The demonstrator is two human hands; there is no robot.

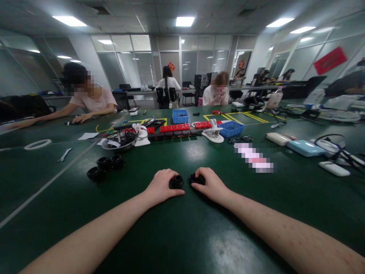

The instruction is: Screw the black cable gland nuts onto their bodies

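Note:
My left hand [161,187] rests on the green table [182,236] with its fingers curled round a small black round part [177,181]. My right hand [209,184] lies close beside it, fingers closed over another small black part [195,178] that is mostly hidden. The two hands sit a short gap apart near the table's middle. To the left lie three black ring-shaped parts [105,167] in a cluster.
Farther back stand a bowl of parts [119,140], red and black strips [174,129], white clamps [213,131] and two blue bins [230,128]. Cases and cables [305,147] lie at the right. A wrench [65,154] and tape ring [37,144] lie left. Other people sit behind.

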